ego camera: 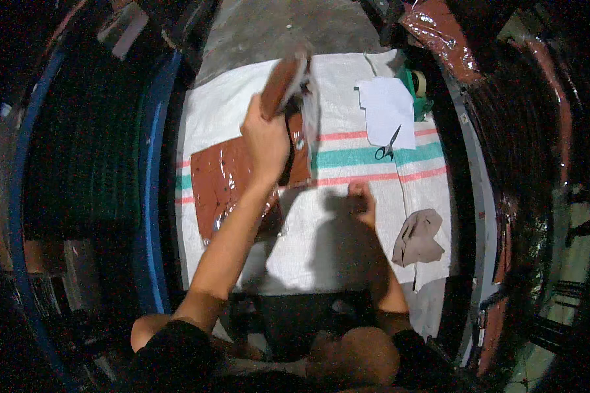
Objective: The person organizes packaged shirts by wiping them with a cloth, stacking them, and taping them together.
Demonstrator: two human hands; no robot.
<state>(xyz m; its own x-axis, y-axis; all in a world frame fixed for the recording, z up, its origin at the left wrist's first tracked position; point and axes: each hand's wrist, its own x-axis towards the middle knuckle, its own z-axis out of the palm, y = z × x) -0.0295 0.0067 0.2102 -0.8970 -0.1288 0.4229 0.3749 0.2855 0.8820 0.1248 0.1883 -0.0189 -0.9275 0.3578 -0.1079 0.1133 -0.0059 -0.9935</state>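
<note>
My left hand (pixel 267 140) grips a brown folded item (pixel 279 88), raised and blurred, with a pale, clear-plastic-like edge on its right side. Under that wrist lies a brown folded piece in shiny clear plastic (pixel 221 169), partly covered by my forearm. My right hand (pixel 365 204) is low over the white woven sheet (pixel 295 255), in shadow, its fingers curled. Whether anything sits inside those fingers cannot be made out. Black-handled scissors (pixel 386 150) lie beyond it, across the edge of white paper sheets (pixel 386 105).
A green tape dispenser (pixel 417 93) with a tape roll stands behind the paper. A crumpled grey-brown cloth (pixel 419 238) lies at the right. Blue (pixel 153 162) and grey (pixel 479 216) uprights flank the sheet. More plastic-wrapped brown goods (pixel 442 37) sit at the upper right.
</note>
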